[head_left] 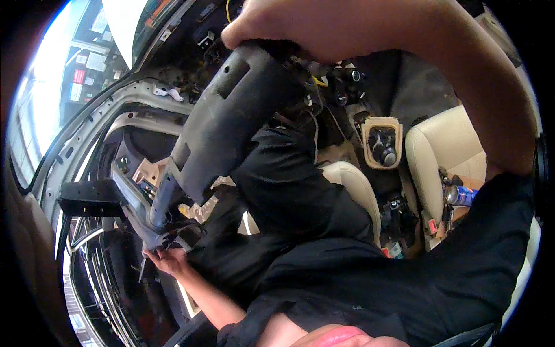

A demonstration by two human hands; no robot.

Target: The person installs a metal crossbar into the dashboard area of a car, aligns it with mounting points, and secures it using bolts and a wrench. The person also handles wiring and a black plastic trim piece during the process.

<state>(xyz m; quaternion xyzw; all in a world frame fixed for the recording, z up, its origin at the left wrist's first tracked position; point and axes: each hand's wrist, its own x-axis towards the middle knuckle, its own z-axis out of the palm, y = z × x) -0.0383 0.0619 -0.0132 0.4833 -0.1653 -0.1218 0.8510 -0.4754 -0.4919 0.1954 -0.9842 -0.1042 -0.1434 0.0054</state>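
One dark grey beam, slanted, my right hand gripping its upper end, my left hand gripping its lower end, cream seat at right.

Dark grey beam, cream seat, black clothing, blue can

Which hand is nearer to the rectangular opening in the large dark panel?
Right. The right hand is at the upper end of the dark panel, just above the rectangular opening; the left hand is much farther, by the grey bracket.
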